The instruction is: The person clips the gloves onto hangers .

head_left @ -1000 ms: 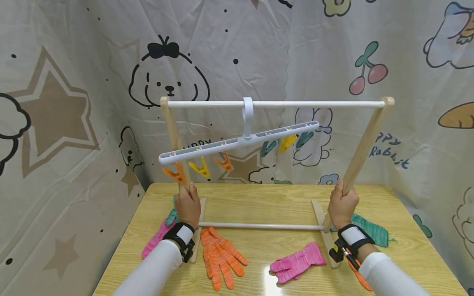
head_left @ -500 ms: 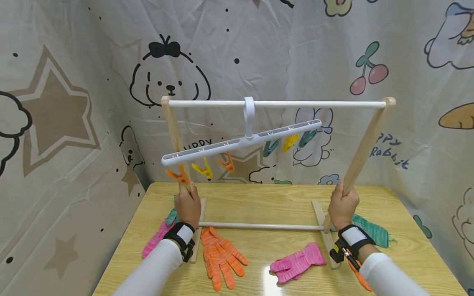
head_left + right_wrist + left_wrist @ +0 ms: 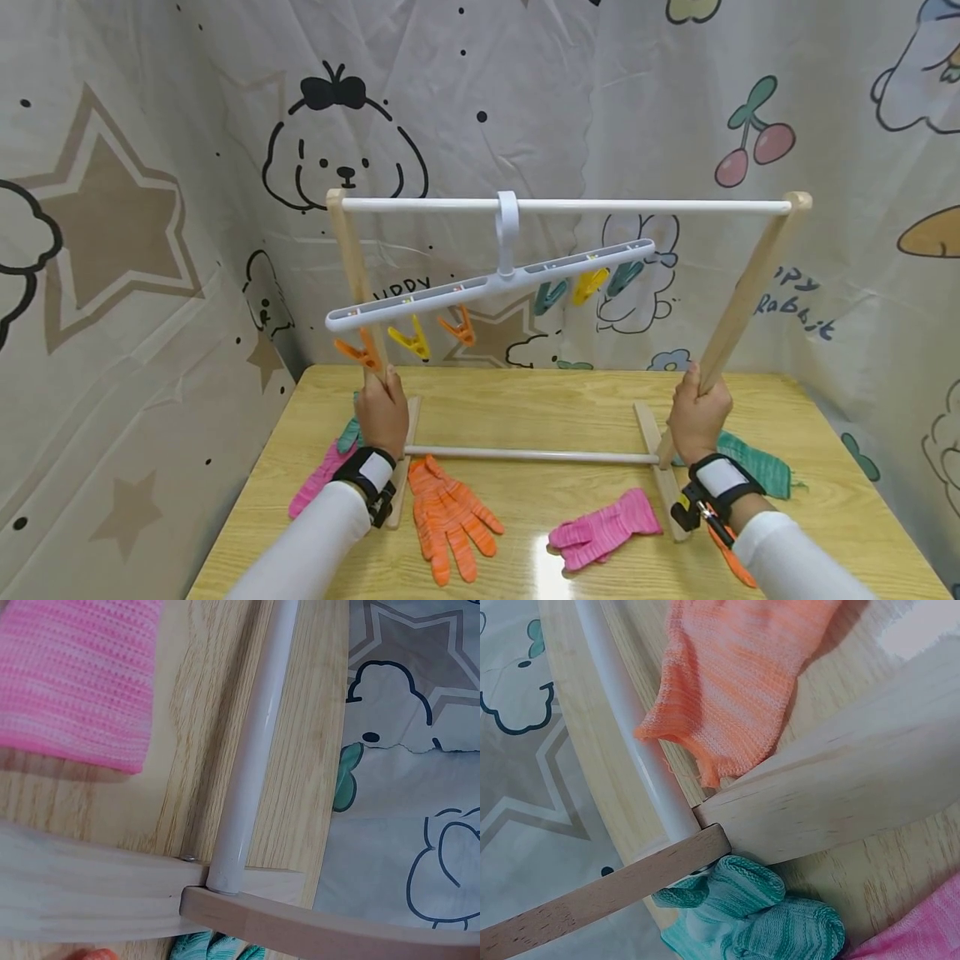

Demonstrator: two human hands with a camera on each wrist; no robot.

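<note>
The head camera looks forward and down from farther back; it sees the whole drying rack [image 3: 558,204] in the middle; each wrist camera sits very close, looking down at the table [image 3: 900,877]; all three views share the white bottom rod [image 3: 251,761] and the gloves.

Left hand [image 3: 381,414] grips the rack's [image 3: 558,205] left post; right hand [image 3: 697,414] grips the right post. Clip hanger [image 3: 491,286] hangs tilted. Gloves [image 3: 450,518] lie on the counter [image 3: 525,400].

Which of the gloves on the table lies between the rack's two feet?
The orange glove right of the left hand; the pink glove lies nearer the right foot.
</note>
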